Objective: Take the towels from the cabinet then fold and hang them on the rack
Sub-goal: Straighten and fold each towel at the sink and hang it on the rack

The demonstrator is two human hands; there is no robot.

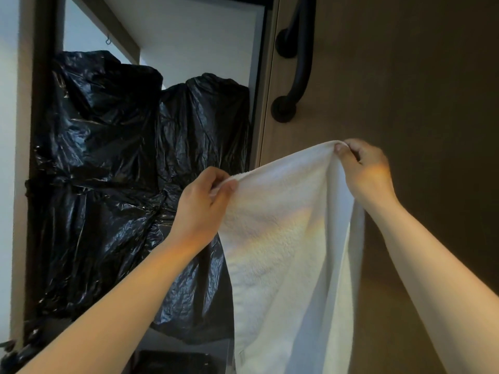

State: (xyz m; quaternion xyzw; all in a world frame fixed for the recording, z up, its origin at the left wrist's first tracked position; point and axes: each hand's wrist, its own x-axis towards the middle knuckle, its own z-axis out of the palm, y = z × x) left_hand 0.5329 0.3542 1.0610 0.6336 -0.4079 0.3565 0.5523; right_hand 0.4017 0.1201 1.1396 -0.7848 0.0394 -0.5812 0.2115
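A white terry towel (286, 238) hangs spread out in front of me, its lower part running out of the bottom of the view. My left hand (202, 203) pinches the towel's upper left corner between thumb and fingers. My right hand (364, 168) pinches the upper right corner, held a little higher. The towel's top edge is stretched between both hands. The towel hangs in front of the edge of a wooden cabinet door (405, 90).
Two bulging black plastic bags (113, 168) fill the open cabinet on the left. A black curved handle (299, 63) is fixed to the wooden door at upper right. A small hook (108, 40) hangs at the cabinet's top. A dark object (175, 361) lies at the bottom.
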